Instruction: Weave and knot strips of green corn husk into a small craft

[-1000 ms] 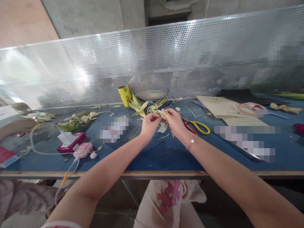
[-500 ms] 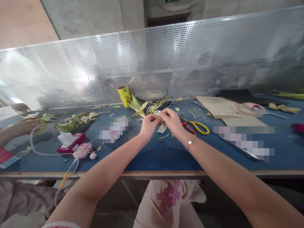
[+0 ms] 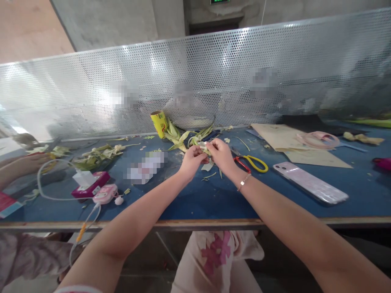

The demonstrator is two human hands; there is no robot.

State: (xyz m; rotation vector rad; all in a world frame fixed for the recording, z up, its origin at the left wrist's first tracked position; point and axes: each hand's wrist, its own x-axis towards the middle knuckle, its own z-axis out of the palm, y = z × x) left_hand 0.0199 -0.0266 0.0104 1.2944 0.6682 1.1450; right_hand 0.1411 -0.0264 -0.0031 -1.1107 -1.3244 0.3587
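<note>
My left hand (image 3: 192, 162) and my right hand (image 3: 220, 154) meet over the middle of the blue table, fingers pinched together. Between them is a pale green leaf strip (image 3: 203, 143), which looks like corn husk; the fingers partly cover it. Just beyond lies a bunch of similar husk leaves (image 3: 178, 140), beside a yellow tube (image 3: 158, 124) standing slightly tilted. Scissors (image 3: 253, 163) with one red and one yellow handle lie close to my right wrist. Small leaf scraps (image 3: 209, 176) are scattered below the hands.
A perforated metal screen (image 3: 201, 77) runs along the back. On the right are a pink phone (image 3: 311, 182), brown paper (image 3: 275, 138) and a pink ribbon roll (image 3: 317, 139). Leftward lie a husk pile (image 3: 98, 156), a purple power strip (image 3: 102, 179) with cables, and another person's hand (image 3: 39, 162).
Both hands stay pinched on the leaf strip in nearly the same spot, with only small finger movement. The view has shifted very slightly.
</note>
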